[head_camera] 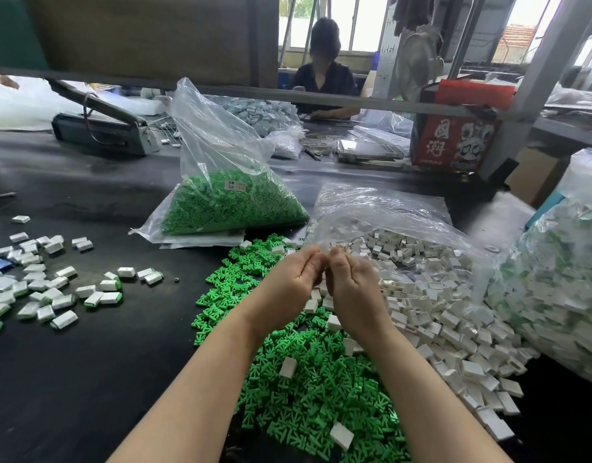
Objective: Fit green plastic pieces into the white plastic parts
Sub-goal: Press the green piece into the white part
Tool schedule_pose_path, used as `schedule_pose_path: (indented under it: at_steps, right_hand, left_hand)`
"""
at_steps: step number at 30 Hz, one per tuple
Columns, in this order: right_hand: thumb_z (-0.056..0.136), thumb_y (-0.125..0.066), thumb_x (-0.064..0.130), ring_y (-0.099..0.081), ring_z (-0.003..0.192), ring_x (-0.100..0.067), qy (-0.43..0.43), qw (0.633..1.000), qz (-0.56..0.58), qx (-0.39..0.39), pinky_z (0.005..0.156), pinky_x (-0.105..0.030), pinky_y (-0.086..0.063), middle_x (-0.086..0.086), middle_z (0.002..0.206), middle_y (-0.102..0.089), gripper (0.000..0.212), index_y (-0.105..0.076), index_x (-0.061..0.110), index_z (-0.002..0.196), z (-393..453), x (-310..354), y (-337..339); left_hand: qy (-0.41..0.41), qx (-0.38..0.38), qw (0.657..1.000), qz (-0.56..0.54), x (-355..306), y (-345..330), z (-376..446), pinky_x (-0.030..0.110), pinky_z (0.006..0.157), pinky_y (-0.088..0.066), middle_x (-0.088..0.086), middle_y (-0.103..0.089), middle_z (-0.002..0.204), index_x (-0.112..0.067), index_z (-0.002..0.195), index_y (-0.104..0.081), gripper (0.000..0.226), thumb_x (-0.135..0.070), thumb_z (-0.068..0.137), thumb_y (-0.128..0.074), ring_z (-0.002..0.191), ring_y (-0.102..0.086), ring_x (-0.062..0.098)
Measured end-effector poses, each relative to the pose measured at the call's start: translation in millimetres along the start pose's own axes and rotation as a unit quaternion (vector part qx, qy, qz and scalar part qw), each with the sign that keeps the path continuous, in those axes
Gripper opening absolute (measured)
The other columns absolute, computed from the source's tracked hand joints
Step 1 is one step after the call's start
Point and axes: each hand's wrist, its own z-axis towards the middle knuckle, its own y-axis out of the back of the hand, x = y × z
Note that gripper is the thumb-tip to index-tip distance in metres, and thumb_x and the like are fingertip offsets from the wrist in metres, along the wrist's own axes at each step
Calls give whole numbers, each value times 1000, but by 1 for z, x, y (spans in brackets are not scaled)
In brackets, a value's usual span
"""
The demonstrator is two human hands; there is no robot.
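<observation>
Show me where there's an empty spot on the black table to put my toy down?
Bare table lies at the near left, between the finished white pieces and the loose green pile. Another bare stretch sits behind, between those pieces and the green bag. The right side is crowded: white parts and the hands above them.

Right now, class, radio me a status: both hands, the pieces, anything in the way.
Left hand and right hand raised together, fingers curled; what they hold is hidden. Green pieces and white parts heaped loose below. Nothing blocking.
</observation>
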Motion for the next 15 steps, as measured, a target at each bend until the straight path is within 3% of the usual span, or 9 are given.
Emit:
schedule_pose_path:
  at_steps: [3, 5, 10, 15]
  right_hand:
    - [102, -35, 30, -38, 45, -2, 3, 1000, 8, 16, 49, -25, -28, 15, 46, -47, 48, -46, 26, 55, 0, 1, 1]
    - [102, -36, 30, -37, 45, -2, 5, 1000, -2, 25, 49, -24, -28, 14, 46, -45, 47, -44, 26, 56, 0, 1, 3]
    - [106, -36, 22, -33, 46, -3, 4, 999, -28, 34, 50, -29, -27, 11, 51, -38, 48, -40, 20, 58, -1, -1, 4]
    - [105, -37, 21, -41, 43, -1, 14, 1000, -6, 17, 45, -15, -29, 18, 46, -48, 52, -46, 28, 55, -1, -2, 4]
  left_hand:
    - [4, 21, 1000, 10, -3, 4, -1, 56, 101, -44, 21, -65, 113, -9, 114, -60, 41, -39, 95, -41, 112, -58, 40]
    - [3, 30, 999, 23, -3, 7, -1, 58, 102, -42, 25, -63, 117, -8, 117, -59, 41, -37, 96, -40, 114, -55, 43]
    - [-4, 19, 998, 62, 1, 7, 2, 51, 95, -47, 13, -67, 108, -10, 118, -60, 27, -22, 106, -39, 97, -62, 25]
    - [3, 10, 1000, 25, 1, 3, 2, 52, 97, -47, 20, -66, 108, -8, 113, -61, 28, -25, 105, -40, 100, -63, 30]
